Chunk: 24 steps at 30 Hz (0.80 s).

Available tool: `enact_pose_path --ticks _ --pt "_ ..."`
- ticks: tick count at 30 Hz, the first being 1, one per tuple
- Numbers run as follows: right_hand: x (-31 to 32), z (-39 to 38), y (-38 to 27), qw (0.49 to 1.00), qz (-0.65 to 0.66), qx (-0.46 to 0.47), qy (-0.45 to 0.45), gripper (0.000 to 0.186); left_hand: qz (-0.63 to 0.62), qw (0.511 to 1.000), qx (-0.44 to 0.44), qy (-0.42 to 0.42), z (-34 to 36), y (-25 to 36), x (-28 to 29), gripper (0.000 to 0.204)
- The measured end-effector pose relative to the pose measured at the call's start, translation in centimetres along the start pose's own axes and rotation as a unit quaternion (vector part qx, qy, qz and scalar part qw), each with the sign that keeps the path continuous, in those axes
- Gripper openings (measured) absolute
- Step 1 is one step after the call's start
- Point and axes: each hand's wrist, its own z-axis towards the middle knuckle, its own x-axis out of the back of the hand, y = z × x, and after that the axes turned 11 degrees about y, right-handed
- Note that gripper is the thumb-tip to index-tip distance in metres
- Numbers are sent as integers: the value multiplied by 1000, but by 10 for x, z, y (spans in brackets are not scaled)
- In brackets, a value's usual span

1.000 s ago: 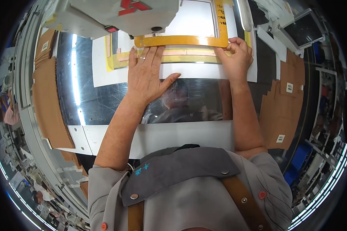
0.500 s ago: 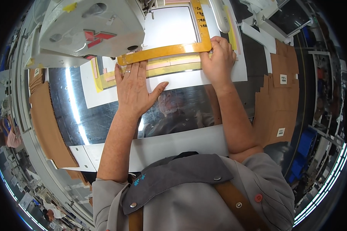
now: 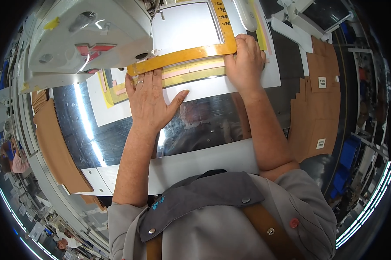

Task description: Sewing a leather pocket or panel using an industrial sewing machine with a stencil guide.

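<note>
A flat amber frame (image 3: 182, 55) with handwriting on its right side lies under the head of a large white machine (image 3: 91, 47). Inside the frame's opening is a white surface (image 3: 184, 27) with a thin dark outline. My left hand (image 3: 150, 102), with a ring on one finger, lies flat, its fingertips at the frame's near edge toward the left corner and its thumb spread out. At the near right corner, my right hand (image 3: 246, 65) has its fingers curled against the frame. Below the frame, yellow and pink tape strips (image 3: 191, 71) run along a white sheet (image 3: 199, 89).
Beneath the sheet is a shiny metal tabletop (image 3: 113, 143). Brown cardboard stands at the left (image 3: 59, 143), with more cardboard (image 3: 314, 104) at the right. A white rounded machine part (image 3: 246, 15) sits beyond my right hand. Blue bins (image 3: 347, 154) stand farther right.
The view has turned slightly, so the machine head appears farther left. Both hands keep nearly the same places at the frame's edge.
</note>
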Motion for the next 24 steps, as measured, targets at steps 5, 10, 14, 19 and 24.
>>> enact_pose_path --ticks 5,10,14,19,24 --pt "0 1 0 1000 9 -2 4 29 23 998 14 -57 4 1 3 98" --pt "0 2 -5 1000 2 -12 -1 29 17 999 7 -31 3 -1 -2 98" --pt "1 2 -8 1000 -25 -14 -12 33 16 998 24 -58 5 2 1 99" --pt "-1 3 -3 1000 17 -17 7 31 24 998 24 -57 5 4 2 98" --pt "12 -1 11 998 68 -9 14 27 10 998 28 -51 5 5 1 96"
